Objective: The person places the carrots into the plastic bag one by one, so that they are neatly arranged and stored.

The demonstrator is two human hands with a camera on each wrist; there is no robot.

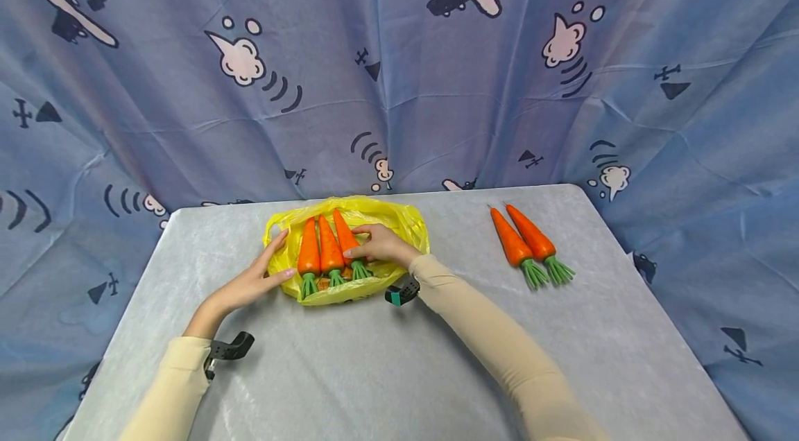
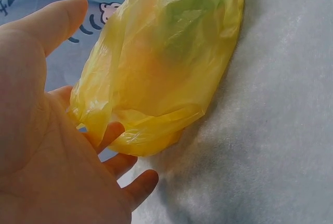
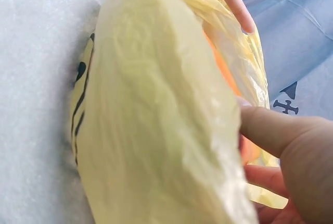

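Note:
A yellow plastic bag (image 1: 404, 219) lies with its mouth wide on the table. In it, side by side, are three orange carrots with green tops: a left carrot (image 1: 308, 250), a middle carrot (image 1: 329, 247) and a right carrot (image 1: 342, 229). My right hand (image 1: 382, 247) reaches inside and grips the right carrot near its thick end. In the right wrist view, yellow film (image 3: 156, 104) hides much of that grip. At the bag's left rim my left hand (image 1: 252, 281) spreads thumb and fingers apart, its fingers touching the film (image 2: 156, 62). Small brownish bits show beneath the carrots.
Two more carrots, one on the left (image 1: 510, 238) and one on the right (image 1: 532, 233), lie together toward the table's back right. A pale cloth covers the table (image 1: 349, 372). Behind it hangs a blue printed curtain (image 1: 399, 66).

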